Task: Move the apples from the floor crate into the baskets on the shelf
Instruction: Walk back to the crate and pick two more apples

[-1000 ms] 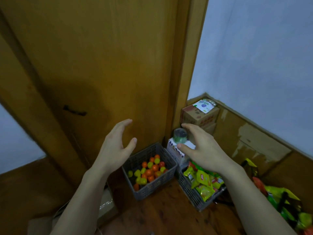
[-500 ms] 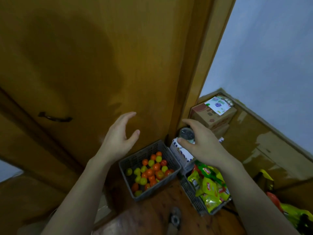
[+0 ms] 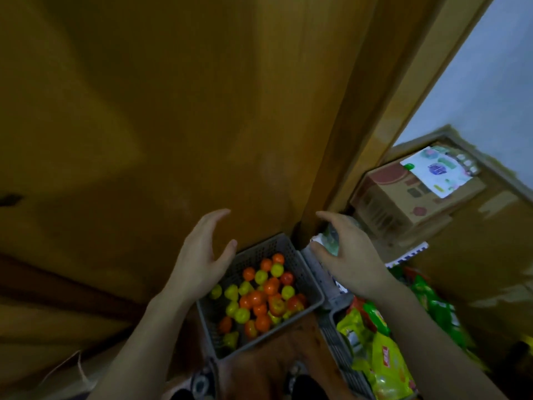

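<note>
A grey perforated crate (image 3: 310, 284) sits on the wooden floor against a wooden door, filled with several small orange, red and yellow-green apples (image 3: 259, 298). My left hand (image 3: 202, 255) hovers over the crate's far left corner, fingers spread and curved, holding nothing. My right hand (image 3: 349, 255) hovers just right of the crate, above a white box, fingers apart and empty. A green-lidded container (image 3: 331, 241) shows partly behind its fingers. No shelf or shelf baskets are visible.
A second grey crate (image 3: 334, 339) of green and yellow snack packets (image 3: 383, 356) stands to the right. A cardboard box (image 3: 403, 197) sits in the corner behind. The wooden door (image 3: 173, 111) and its frame fill the back. My shoes (image 3: 202, 382) show at the bottom edge.
The view has tilted down and moved closer to the crate. Both hands have dropped toward it, staying open and apart; nothing has been picked up.
</note>
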Demonstrator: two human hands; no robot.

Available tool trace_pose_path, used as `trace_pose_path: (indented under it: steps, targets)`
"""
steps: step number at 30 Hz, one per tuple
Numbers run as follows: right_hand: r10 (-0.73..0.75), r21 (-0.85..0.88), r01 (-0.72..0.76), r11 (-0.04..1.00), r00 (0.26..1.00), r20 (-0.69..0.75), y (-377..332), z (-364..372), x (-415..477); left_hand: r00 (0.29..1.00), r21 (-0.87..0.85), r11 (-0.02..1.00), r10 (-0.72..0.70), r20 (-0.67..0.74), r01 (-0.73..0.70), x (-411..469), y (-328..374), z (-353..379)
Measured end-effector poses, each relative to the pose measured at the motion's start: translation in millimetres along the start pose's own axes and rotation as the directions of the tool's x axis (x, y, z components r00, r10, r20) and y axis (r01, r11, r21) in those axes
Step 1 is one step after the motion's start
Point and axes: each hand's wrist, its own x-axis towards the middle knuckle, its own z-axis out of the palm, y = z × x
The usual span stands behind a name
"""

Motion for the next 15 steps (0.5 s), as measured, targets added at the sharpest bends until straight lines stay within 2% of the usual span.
trace_pose_path:
  steps: [5,9,12,15]
  targets:
    - [0.01,-0.054,-0.013,0.998,0.999,-0.045,107,113,65,0.998,0.001,0.999,0.037,0.046,-0.037,59,-120,118]
    - [0.039,-0.085,-0.043,0.995,0.998,-0.052,205,221,104,0.981,-0.018,0.992,0.123,0.147,-0.122,91,-215,238]
    - [0.02,-0.161,-0.019,0.987,1.0,0.005,272,298,135,0.928,-0.033,0.974,0.225,0.297,-0.225,103,-283,330]
    - [0.02,-0.255,0.003,0.967,0.996,0.089,333,357,168,0.855,0.009,0.956,0.257,0.45,-0.292,107,-352,407]
